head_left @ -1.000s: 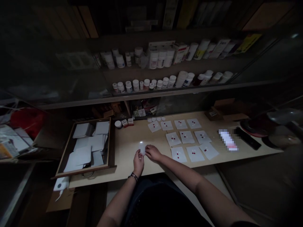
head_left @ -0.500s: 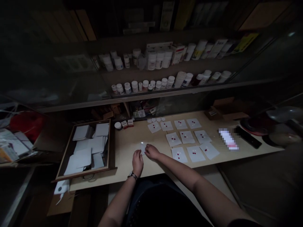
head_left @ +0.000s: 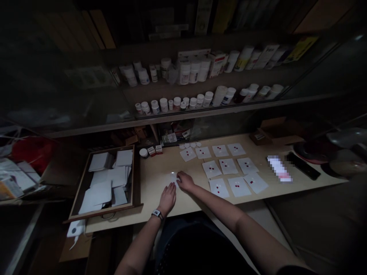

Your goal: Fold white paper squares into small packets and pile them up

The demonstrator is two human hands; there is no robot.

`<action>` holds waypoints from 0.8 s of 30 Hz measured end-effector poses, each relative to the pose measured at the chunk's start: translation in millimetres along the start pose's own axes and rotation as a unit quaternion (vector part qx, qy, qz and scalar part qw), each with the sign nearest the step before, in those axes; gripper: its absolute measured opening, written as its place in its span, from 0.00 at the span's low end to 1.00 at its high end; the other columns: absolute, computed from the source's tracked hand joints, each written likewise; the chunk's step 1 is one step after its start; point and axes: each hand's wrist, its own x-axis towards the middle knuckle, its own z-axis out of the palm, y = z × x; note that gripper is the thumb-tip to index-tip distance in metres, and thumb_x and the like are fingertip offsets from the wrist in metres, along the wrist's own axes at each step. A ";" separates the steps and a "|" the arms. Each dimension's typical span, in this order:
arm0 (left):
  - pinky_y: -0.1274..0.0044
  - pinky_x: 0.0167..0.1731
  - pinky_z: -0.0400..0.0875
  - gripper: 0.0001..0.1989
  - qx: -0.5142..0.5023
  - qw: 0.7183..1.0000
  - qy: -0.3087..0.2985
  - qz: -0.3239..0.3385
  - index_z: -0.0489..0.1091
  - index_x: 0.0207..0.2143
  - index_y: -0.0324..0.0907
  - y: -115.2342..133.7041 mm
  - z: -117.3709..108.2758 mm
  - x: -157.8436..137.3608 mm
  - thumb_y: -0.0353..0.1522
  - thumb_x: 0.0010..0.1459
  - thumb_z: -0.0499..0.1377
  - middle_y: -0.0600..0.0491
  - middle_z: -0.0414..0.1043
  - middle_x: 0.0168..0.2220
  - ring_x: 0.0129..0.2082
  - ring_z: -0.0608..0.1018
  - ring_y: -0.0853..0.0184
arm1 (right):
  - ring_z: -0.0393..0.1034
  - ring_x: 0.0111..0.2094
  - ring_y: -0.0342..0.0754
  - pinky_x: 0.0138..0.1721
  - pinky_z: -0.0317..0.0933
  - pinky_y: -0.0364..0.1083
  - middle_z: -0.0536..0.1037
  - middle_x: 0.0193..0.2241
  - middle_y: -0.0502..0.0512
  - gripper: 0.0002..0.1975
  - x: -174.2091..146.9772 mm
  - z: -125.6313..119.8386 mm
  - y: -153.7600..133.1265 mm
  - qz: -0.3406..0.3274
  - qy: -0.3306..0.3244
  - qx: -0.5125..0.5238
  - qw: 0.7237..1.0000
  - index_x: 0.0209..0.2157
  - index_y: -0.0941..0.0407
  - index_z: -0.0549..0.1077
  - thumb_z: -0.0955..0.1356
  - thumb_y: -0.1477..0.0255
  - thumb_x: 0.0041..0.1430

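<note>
A small white paper [head_left: 172, 177] lies low on the table in front of me, its near part covered by my hands. My left hand [head_left: 168, 198] rests palm down with fingers stretched out, the tips at the paper's near edge. From the right, my right hand [head_left: 185, 181] has its fingers bent together at the paper's edge. Further right, several white paper squares [head_left: 212, 169] are spread in rows, each with red pills and pale tablets on it.
To the left, an open drawer [head_left: 134, 175] holds stacks of white paper. A white-capped jar [head_left: 143, 153] and small boxes [head_left: 155, 150] stand at the back. A black phone [head_left: 303, 165] and an open cardboard box [head_left: 276, 131] are on the right. Shelves of medicine bottles [head_left: 185, 72] rise behind.
My left hand has gone from bent fingers at the paper to lying flat with fingers extended, slightly nearer me. My right hand stays at the paper's right side.
</note>
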 end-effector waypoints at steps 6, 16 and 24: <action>0.62 0.55 0.62 0.21 -0.003 1.000 0.018 0.000 0.60 0.57 0.36 -5.7 1.6 -0.7 0.28 0.61 0.47 0.38 0.60 0.59 0.59 0.63 0.56 | 0.69 0.40 0.48 0.36 0.56 0.42 0.76 0.40 0.56 0.17 26.1 -3.2 -16.8 0.118 -0.022 0.032 0.992 0.48 0.56 0.68 0.66 0.73 0.55; 0.61 0.55 0.59 0.23 0.028 1.000 0.002 0.011 0.57 0.60 0.38 -9.5 0.4 -5.1 0.30 0.62 0.47 0.40 0.61 0.58 0.58 0.63 0.56 | 0.71 0.40 0.48 0.35 0.58 0.40 0.77 0.39 0.53 0.12 45.1 -5.7 -18.8 0.118 -0.062 0.005 0.991 0.35 0.54 0.76 0.70 0.77 0.44; 0.61 0.54 0.58 0.23 0.055 0.998 -0.005 0.005 0.57 0.60 0.41 -8.8 0.6 -7.1 0.31 0.63 0.47 0.41 0.62 0.57 0.58 0.63 0.55 | 0.72 0.40 0.49 0.34 0.59 0.42 0.78 0.40 0.56 0.11 54.6 -0.3 -22.0 0.147 -0.049 -0.019 0.988 0.39 0.54 0.76 0.68 0.74 0.51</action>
